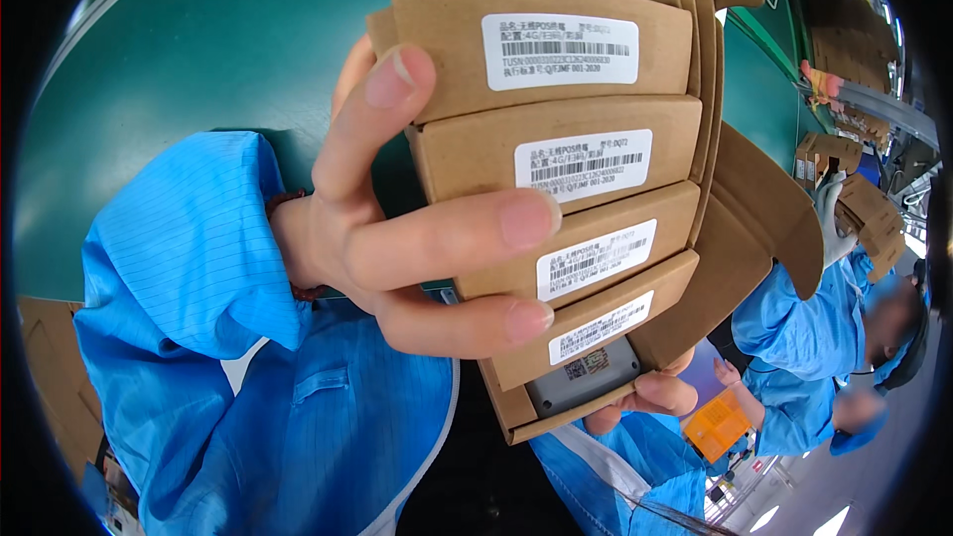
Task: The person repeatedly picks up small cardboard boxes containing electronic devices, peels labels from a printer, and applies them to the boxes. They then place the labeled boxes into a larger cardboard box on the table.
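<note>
Green surface (159,69) lies behind and beyond the left grip (362,238), while off to the right, well apart from both grips, co-workers in blue (794,333) sit near an orange object (720,427) and more cartons (832,154). Four brown cardboard boxes (476,154) are held up between the grips, one above another, their labelled ends turned toward the wearer. The left grip is clasped on this stack, fingers spread across the ends of several boxes, probably so that they stay together as one pile. Below it and to its right, the right grip (650,397) is closed on the edge of the lowest box (571,421), seemingly carrying weight from underneath. That box is open: just beside the right fingertips, a grey device (588,377) with a small sticker lies inside against the cardboard wall. What the upper three contain is hidden. Each end bears a white label (563,52), the lower ones partly near or under the left fingers. Beyond the stack, above the right grip, a large cardboard flap (749,213) hangs outward.
</note>
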